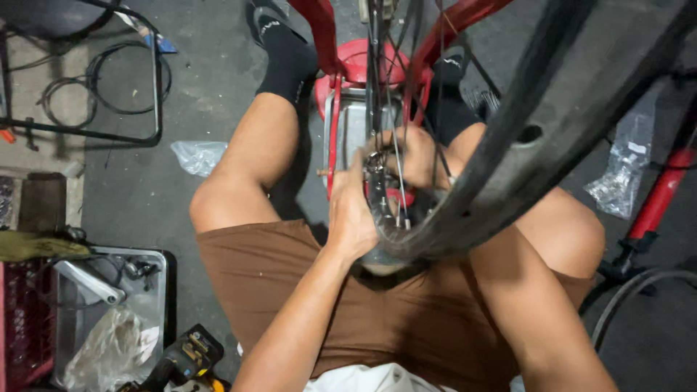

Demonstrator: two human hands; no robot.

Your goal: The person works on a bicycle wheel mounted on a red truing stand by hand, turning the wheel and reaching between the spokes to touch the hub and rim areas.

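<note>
The bicycle wheel fills the centre and upper right of the frame, its black tyre sweeping down to the lap of the seated person, and it sits inside the red frame at top centre, so mounting looks largely done; what seems left, as a judgement, is the fine work at the hub, where both hands meet. The left hand is curled around the hub's near side, fingers closed on a small metal part among the spokes; the right hand grips from the far side, partly hidden by spokes (whether it pinches anything I cannot tell). At lower left a metal tray holds a silver crank arm and a crumpled clear bag, with a yellow-and-black power tool just beside it. Two more clear plastic bags lie on the floor: one at right with small parts and a white label, one at left centre.
</note>
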